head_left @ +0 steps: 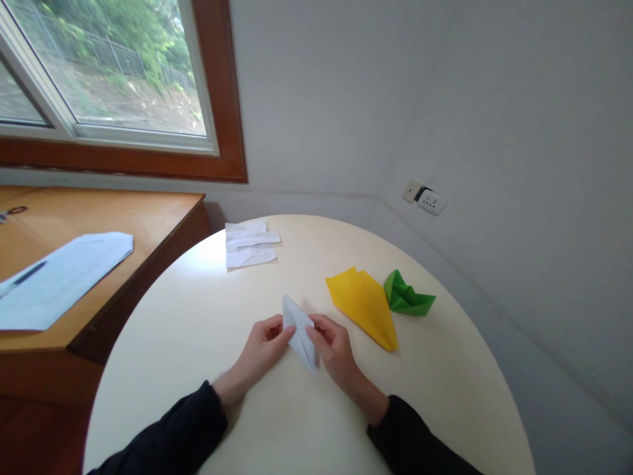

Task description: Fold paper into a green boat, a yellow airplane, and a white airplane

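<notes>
Your two hands meet near the middle of a round cream worktop (208,310), both in dark sleeves, and between them sits a white folded paper (299,333), a slim pointed shape like a part-made plane. Its long axis runs from a tip pointing away from you and slightly left to a tip pointing toward you and slightly right. Your left hand (264,343) comes in from the left and pinches the paper's left edge about midway along, fingers closed lightly on it. Your right hand (335,346) comes in from the right and grips the right edge at about the same height, fingers curled shut on the paper. Both hands are equally close; the paper lies directly between your fingertips, with its far tip standing clear beyond them and its near tip tucked beside your right hand. Whether the paper rests flat on the worktop or is lifted a little cannot be told. Just right of your right hand lies a yellow paper plane (364,305), and touching its far side a green folded paper boat (406,297). Farther away, near the worktop's far edge, lie some creased white paper sheets (250,245). To the left a wooden desk (148,214) carries printed pages (59,277). The underside folds of the white paper are hidden by your fingers.
</notes>
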The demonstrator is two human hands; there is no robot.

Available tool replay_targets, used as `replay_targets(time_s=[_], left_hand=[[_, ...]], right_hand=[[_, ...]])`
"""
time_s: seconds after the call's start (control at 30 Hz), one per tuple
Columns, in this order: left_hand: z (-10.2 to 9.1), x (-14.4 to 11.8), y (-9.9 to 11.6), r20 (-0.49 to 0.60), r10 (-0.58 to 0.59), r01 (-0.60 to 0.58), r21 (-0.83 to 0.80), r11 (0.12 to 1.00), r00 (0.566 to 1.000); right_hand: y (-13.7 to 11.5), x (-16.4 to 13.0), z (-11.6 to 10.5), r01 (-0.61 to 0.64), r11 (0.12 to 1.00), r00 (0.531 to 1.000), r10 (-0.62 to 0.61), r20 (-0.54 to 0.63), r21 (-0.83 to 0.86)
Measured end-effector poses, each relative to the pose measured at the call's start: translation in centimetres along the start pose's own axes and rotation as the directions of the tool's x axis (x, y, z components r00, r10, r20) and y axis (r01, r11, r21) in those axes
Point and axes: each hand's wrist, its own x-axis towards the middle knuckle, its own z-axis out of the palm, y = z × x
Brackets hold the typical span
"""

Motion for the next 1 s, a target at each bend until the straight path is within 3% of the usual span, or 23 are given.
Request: replay_targets(time_s=[0.17,0.3,0.47,0.63,0.77,1.0], left_hand=[[0.1,1.9,-0.9,-0.221,-0.085,0.027,-0.253,0.967,0.972],[0.6,3.3,-1.2,-0.27,-0.064,-0.028,-0.324,0.946,0.961],[0.2,3.6,-1.0,-0.319,-0.06,-0.076,-0.397,0.915,0.946],[-0.8,3.3,-0.2,-0.126,0.069,-0.1,-0.262,0.96,0.99],[-1.6,3.4,-0.3,0.064,0.093,-0.08,-0.185,0.979,0.994],[-3.3,3.9,-1.6,0.139,0.08,-0.072,-0.062,0.995,0.987]], right_hand=[[1.0,2.0,1.6,-0.051,0.982,0.997,0.059,-0.039,0.183],[1.6,4.0,2.5,-0.028,0.975,0.992,0.054,-0.114,0.219],[1.6,5.1,1.9,-0.053,0.982,0.987,0.079,-0.137,0.184],[1.6,5.3,1.2,-0.096,0.954,0.988,0.127,-0.093,0.284],[1.5,5.6,0.5,-0.153,0.944,0.988,0.155,0.016,0.293],[1.2,6.0,-1.2,-0.212,0.962,0.957,0.168,0.238,0.174]])
